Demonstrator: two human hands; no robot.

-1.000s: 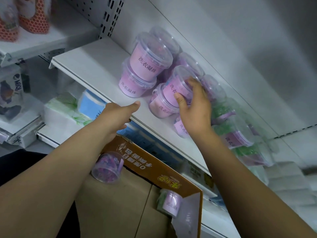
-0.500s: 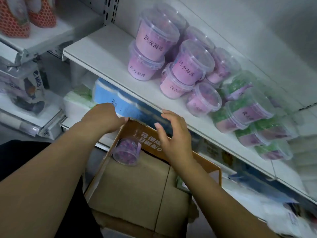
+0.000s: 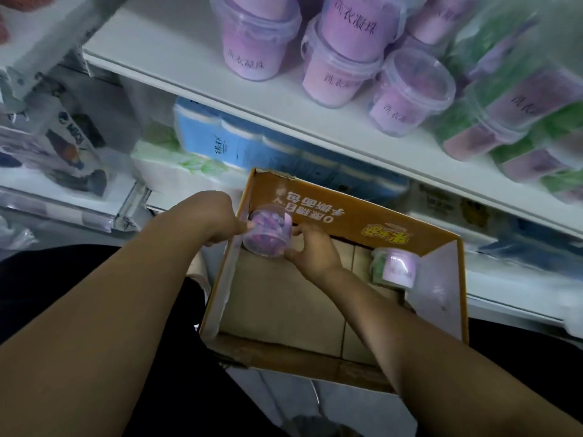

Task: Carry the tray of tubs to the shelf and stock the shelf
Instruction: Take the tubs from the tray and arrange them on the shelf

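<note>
A cardboard tray point(image 3: 334, 361) sits in front of me below the white shelf point(image 3: 176, 58). A purple tub point(image 3: 268, 234) lies on its side in the tray's far left corner, and my right hand point(image 3: 312, 250) grips it from the right. My left hand point(image 3: 217, 219) holds the tray's left wall right beside that tub. A second tub point(image 3: 396, 268) with a purple label and green contents lies in the far right corner. Stacked pink tubs point(image 3: 252, 42) and green tubs point(image 3: 504, 121) crowd the shelf above.
Blue tissue packs point(image 3: 220, 137) and a white pack point(image 3: 164, 165) fill the lower shelf behind the tray. A printed bag point(image 3: 72, 152) stands at the left. The shelf board has bare room left of the pink tubs.
My right hand left the tubs on the shelf, dropped into the tray and took hold of the purple tub. My view tilted down toward the tray.
</note>
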